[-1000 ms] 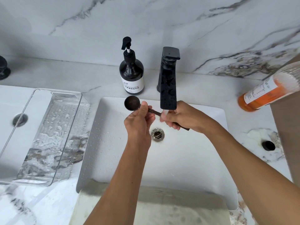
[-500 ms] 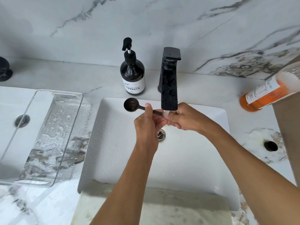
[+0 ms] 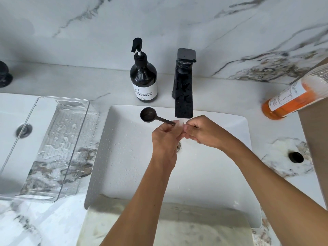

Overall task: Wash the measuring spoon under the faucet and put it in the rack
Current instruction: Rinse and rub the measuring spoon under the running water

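Note:
The dark measuring spoon (image 3: 150, 115) is held over the white sink (image 3: 124, 157), bowl pointing left. Its handle runs right into the water stream under the black faucet (image 3: 183, 93). My left hand (image 3: 164, 139) pinches the handle from below. My right hand (image 3: 200, 129) is closed around the handle's far end under the spout, and that end is hidden by the fingers and the water. The clear plastic rack (image 3: 48, 148) lies on the counter to the left of the sink, wet and with nothing in it.
A black soap pump bottle (image 3: 143, 80) stands behind the sink, left of the faucet. An orange bottle (image 3: 291, 100) leans at the right edge beside a brown surface. A second basin's drain (image 3: 24, 130) shows through the rack at far left.
My left hand has slid right along the handle, away from the spoon's bowl, which now stands free. Both hands have drawn together under the spout.

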`<state>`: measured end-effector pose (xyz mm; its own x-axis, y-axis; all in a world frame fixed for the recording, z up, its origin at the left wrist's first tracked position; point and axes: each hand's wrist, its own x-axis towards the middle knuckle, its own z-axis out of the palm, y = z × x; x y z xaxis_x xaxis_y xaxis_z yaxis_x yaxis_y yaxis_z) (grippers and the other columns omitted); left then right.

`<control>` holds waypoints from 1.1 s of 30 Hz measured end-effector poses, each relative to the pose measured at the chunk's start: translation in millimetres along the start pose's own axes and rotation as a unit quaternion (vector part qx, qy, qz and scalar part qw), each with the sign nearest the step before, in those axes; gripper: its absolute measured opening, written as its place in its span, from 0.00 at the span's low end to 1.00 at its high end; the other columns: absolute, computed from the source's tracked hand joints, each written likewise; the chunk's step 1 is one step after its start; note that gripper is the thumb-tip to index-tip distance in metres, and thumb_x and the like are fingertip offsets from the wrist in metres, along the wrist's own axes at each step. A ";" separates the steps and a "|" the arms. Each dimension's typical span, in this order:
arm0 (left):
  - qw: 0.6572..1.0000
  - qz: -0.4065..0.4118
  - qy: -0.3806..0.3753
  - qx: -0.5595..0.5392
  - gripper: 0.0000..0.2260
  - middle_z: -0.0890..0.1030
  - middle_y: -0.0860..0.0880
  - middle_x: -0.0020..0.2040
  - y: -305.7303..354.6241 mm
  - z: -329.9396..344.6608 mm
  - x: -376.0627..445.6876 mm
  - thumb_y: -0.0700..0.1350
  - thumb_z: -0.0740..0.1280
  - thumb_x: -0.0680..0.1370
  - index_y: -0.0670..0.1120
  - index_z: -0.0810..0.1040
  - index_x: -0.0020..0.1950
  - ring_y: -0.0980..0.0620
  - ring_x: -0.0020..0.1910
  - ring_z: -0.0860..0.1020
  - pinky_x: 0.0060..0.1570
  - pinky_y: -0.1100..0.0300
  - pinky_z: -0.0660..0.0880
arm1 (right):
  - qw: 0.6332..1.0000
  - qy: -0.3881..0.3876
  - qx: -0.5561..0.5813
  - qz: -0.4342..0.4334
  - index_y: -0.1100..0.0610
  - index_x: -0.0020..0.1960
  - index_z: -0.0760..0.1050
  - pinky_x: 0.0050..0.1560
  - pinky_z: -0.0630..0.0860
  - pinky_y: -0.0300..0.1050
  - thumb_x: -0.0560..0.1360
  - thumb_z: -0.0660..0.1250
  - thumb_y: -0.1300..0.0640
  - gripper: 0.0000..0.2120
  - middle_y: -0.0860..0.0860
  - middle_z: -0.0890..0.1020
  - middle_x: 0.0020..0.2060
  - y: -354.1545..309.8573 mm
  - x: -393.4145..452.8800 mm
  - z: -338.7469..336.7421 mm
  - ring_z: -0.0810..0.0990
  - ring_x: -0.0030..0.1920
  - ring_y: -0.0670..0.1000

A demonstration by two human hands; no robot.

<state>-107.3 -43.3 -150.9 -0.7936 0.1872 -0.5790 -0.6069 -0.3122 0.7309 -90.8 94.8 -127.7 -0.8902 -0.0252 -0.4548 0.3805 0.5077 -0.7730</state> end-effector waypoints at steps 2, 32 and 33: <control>1.000 0.012 0.006 0.006 0.09 0.81 0.45 0.33 -3.7 1.5 -0.7 0.39 0.68 0.80 0.36 0.78 0.42 0.50 0.30 0.80 0.39 0.59 0.79 | 1.000 0.005 -0.007 0.000 0.59 0.35 0.74 0.34 0.67 0.41 0.83 0.60 0.57 0.18 0.39 0.75 0.21 -1.1 -2.2 0.6 0.70 0.25 0.41; 0.998 -0.009 0.053 -0.018 0.18 0.82 0.44 0.32 -1.9 12.3 1.6 0.51 0.63 0.83 0.38 0.78 0.42 0.50 0.30 0.82 0.33 0.61 0.78 | 0.999 0.033 -0.025 -0.007 0.55 0.32 0.74 0.34 0.66 0.42 0.82 0.61 0.55 0.19 0.36 0.75 0.21 10.4 -14.7 -3.6 0.69 0.23 0.40; 0.999 -0.009 0.040 -0.012 0.15 0.82 0.45 0.33 -2.2 11.7 0.5 0.48 0.66 0.82 0.38 0.78 0.42 0.51 0.31 0.82 0.35 0.61 0.79 | 0.999 0.034 -0.025 -0.005 0.55 0.32 0.74 0.34 0.66 0.42 0.82 0.60 0.56 0.19 0.36 0.75 0.21 9.8 -14.8 -4.2 0.70 0.24 0.39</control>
<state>-106.9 -31.6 -148.5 -0.7764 0.1184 -0.6190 -0.6184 -0.3325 0.7120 -75.0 103.8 -126.7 -0.9093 0.0279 -0.4153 0.3610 0.5494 -0.7535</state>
